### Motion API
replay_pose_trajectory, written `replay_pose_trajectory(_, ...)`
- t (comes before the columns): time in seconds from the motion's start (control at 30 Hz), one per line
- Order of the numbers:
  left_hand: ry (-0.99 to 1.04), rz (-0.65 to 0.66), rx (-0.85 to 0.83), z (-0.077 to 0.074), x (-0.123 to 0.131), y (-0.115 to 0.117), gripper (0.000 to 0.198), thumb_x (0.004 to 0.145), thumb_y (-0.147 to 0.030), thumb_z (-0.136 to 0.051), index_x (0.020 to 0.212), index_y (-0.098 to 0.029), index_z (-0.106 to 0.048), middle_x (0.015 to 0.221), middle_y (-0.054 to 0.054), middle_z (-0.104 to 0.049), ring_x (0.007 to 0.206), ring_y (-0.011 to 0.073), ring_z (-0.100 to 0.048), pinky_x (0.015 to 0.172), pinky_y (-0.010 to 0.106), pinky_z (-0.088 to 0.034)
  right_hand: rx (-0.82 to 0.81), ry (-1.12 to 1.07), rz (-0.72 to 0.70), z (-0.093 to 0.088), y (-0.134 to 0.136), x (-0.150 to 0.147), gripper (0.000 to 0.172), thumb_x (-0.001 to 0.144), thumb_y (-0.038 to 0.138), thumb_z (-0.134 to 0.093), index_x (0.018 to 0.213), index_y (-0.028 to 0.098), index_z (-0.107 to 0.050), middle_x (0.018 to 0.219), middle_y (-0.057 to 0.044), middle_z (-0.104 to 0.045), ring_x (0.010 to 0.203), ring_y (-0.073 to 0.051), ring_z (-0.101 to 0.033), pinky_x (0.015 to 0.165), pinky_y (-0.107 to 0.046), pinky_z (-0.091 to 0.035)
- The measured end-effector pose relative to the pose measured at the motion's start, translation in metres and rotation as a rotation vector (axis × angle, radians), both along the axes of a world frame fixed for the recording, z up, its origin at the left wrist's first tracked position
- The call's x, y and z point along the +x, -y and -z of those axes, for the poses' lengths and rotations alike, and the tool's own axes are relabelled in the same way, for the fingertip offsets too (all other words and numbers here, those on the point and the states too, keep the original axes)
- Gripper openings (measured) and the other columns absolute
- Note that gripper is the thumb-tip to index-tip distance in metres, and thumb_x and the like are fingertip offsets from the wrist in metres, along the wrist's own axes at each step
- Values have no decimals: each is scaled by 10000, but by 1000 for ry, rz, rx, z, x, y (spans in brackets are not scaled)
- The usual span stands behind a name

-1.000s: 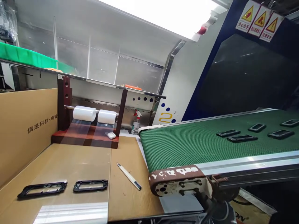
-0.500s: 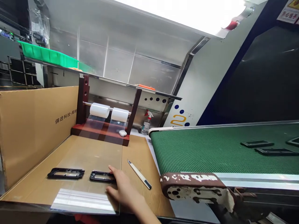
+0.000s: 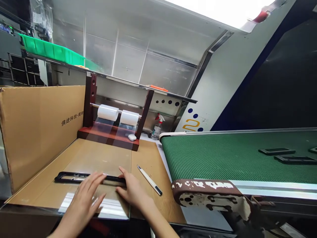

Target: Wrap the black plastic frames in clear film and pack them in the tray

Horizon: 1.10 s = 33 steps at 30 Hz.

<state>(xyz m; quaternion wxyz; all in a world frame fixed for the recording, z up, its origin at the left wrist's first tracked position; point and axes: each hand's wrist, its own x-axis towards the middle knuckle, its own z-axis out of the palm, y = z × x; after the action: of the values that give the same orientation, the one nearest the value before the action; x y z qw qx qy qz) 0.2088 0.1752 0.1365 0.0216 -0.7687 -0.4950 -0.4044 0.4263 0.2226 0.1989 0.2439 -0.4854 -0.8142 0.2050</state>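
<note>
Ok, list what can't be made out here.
Head view, black frame: middle hidden by the left hand; one piece or two cannot be told.
Head view, same frame: right end covered by the right hand.
Head view, dark frame on the conveyor belt: cut off by the right edge.
Head view, spray bottle: label too small to read.

Two black frames (image 3: 74, 177), lying flat, end to end (join hidden), just left of the knife (image 3: 150, 180).
</note>
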Motion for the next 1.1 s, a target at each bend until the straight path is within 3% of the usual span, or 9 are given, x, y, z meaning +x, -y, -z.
replay_pose_trajectory(0.1, -129, 8, 25, -25, -2, -52, 587, 824, -294, -550, 1388, -267, -393, 1354, 97, -572, 1276, 342, -478, 1010, 553, -429, 11, -16, 34, 2, -3, -2, 703, 779, 136, -645, 1425, 196, -374, 1141, -85, -668, 1082, -236, -611, 972, -377, -457)
replay_pose_trajectory(0.2, -155, 34, -4, -31, 1, -74, 572, 813, -309, -597, 1356, -240, -430, 1355, 99, -577, 1284, 336, -471, 1023, 552, -413, 11, -51, 46, -2, -2, -4, 632, 808, 126, -615, 1402, 165, -402, 1100, -85, -691, 1050, -232, -627, 956, -380, -466)
replay_pose_trajectory(0.43, -137, -9, -62, -24, -4, -80, 437, 883, -354, -525, 1302, -233, -493, 1338, 96, -590, 1298, 312, -453, 1051, 529, -373, -41, -120, -9, -19, 1, -1, 533, 882, 130, -526, 1396, 174, -395, 1086, -69, -714, 1059, -210, -644, 965, -378, -457)
replay_pose_trajectory(0.67, -112, -16, -93, -28, -13, -84, 386, 915, -373, -460, 1263, -224, -539, 1312, 99, -608, 1292, 304, -460, 1038, 518, -389, -90, -126, -26, -21, -2, 2, 501, 917, 119, -476, 1403, 187, -377, 1109, -42, -714, 1087, -188, -638, 975, -351, -450)
replay_pose_trajectory(0.83, -89, -28, -101, -21, -18, -89, 372, 915, -372, -454, 1245, -235, -558, 1327, 94, -596, 1299, 317, -449, 1053, 537, -365, -111, -140, -20, -26, 1, 1, 485, 919, 118, -466, 1394, 173, -384, 1112, -51, -713, 1096, -179, -634, 982, -339, -447)
replay_pose_trajectory(0.97, -49, -56, -98, -14, -57, -101, 363, 929, -382, -433, 1248, -261, -556, 1341, 63, -589, 1304, 297, -449, 1066, 506, -359, -131, -142, -24, -30, 11, 2, 499, 922, 144, -454, 1410, 186, -361, 1115, -57, -709, 1104, -187, -630, 980, -356, -455)
replay_pose_trajectory(1.1, 20, -121, -83, -24, -116, -95, 374, 952, -405, -362, 1218, -242, -568, 1222, 42, -677, 1124, 242, -617, 945, 383, -492, -115, -128, -68, -27, 27, 4, 510, 925, 167, -446, 1424, 201, -342, 1123, -66, -701, 1119, -205, -617, 1003, -382, -442)
